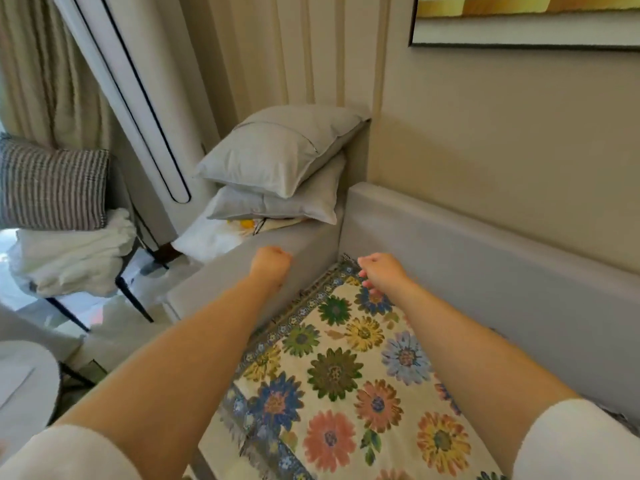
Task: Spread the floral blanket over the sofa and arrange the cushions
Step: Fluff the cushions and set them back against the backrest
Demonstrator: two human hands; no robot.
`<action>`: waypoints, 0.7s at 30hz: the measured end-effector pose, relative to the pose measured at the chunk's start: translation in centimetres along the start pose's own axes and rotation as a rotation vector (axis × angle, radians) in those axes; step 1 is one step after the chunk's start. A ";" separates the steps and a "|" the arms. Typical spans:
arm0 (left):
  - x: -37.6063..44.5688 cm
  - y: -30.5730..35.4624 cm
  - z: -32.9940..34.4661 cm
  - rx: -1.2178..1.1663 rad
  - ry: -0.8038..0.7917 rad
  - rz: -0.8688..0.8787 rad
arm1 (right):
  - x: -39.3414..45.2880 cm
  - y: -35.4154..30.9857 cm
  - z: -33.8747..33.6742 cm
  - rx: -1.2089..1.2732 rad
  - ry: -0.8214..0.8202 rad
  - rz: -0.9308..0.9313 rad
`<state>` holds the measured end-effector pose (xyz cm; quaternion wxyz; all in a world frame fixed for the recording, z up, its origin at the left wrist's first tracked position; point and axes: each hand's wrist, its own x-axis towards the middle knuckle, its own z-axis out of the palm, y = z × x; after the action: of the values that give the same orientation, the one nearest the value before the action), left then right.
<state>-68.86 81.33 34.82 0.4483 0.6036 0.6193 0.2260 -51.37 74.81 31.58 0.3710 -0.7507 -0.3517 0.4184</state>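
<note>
The cream floral woven blanket [346, 368] is lying on the grey sofa [485, 258] seat, its far corner just beside the loosely curled, empty right hand [379, 271], nearer than the fisted left hand [272, 263].

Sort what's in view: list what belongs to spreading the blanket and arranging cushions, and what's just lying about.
Job:
floral blanket on the sofa
two grey cushions stacked on the armrest
left hand, right hand

Lying about:
striped pillow
white bedding on the chair
framed picture
</note>
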 end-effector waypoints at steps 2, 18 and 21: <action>3.2 1.5 -2.1 -0.038 -0.018 0.019 | 2.1 -2.4 1.1 0.025 0.001 -0.001; 30.4 2.2 -15.0 -0.070 0.064 0.105 | 26.6 -21.4 12.4 0.185 0.224 -0.001; 36.4 0.8 -17.3 -0.040 0.003 0.061 | 31.3 -23.3 14.7 0.221 0.298 0.080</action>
<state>-77.99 120.55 33.72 0.4523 0.6127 0.5967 0.2530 -56.91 116.02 34.47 0.4822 -0.7724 -0.2147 0.3532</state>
